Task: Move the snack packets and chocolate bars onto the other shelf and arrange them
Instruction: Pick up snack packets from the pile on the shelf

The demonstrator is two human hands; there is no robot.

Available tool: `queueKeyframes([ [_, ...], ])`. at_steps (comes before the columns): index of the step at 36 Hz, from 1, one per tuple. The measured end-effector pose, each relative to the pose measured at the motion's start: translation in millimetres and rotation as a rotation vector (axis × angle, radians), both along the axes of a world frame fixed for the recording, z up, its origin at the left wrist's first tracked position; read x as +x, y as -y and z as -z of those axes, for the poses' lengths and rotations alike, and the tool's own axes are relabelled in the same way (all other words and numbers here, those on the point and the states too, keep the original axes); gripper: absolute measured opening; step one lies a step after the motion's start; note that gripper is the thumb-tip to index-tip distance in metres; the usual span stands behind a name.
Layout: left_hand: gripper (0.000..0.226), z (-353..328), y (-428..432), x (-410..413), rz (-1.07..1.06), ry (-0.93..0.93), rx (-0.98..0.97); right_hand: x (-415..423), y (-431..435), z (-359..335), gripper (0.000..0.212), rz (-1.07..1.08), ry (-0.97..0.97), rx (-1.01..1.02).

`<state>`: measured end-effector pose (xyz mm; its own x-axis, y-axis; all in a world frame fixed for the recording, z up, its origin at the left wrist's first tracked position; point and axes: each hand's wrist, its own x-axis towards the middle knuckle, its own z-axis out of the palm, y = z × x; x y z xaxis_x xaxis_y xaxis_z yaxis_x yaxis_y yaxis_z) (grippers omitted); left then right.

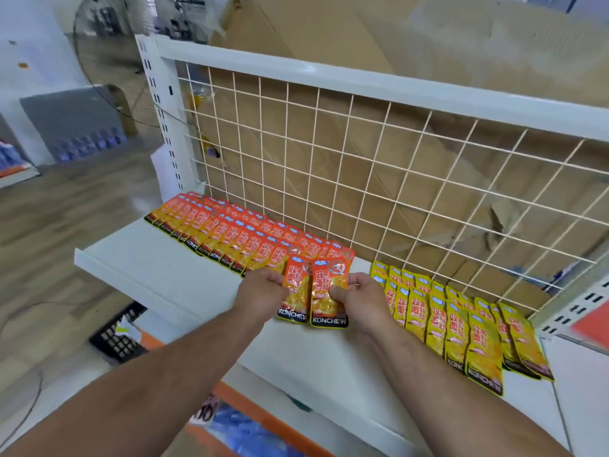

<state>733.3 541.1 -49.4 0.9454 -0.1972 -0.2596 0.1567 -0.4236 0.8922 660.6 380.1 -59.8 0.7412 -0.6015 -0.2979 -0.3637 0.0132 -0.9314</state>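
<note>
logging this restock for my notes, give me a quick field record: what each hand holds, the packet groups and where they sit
left hand: grips one orange Konchew packet by its left edge
right hand: grips a second orange Konchew packet by its right edge
held pair: side by side, printed faces up, between the two groups
orange rows: overlapping, left part of white shelf, against wire grid
yellow rows: overlapping, right part
behind grid: cardboard
</note>
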Motion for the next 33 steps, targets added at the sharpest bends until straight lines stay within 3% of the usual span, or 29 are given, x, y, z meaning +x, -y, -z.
queueKeyframes([
  [7, 0.017, 2, 9, 42, 0.1, 0.058, 0.085, 20, -1, -2, 0.025, 0.111, 0.007, -0.007],
  [16, 0.004, 10, 4, 72, 0.247, 0.253, 0.292, 38, -18, -2, 0.021, 0.235, 0.004, -0.023],
  [24, 0.02, 12, 0, 89, 0.432, 0.374, 0.49, 42, -29, -4, 0.023, 0.306, 0.01, -0.03],
  [33, 0.026, 14, -1, 94, 0.509, 0.417, 0.538, 42, -37, -4, 0.016, 0.315, 0.016, -0.005],
])
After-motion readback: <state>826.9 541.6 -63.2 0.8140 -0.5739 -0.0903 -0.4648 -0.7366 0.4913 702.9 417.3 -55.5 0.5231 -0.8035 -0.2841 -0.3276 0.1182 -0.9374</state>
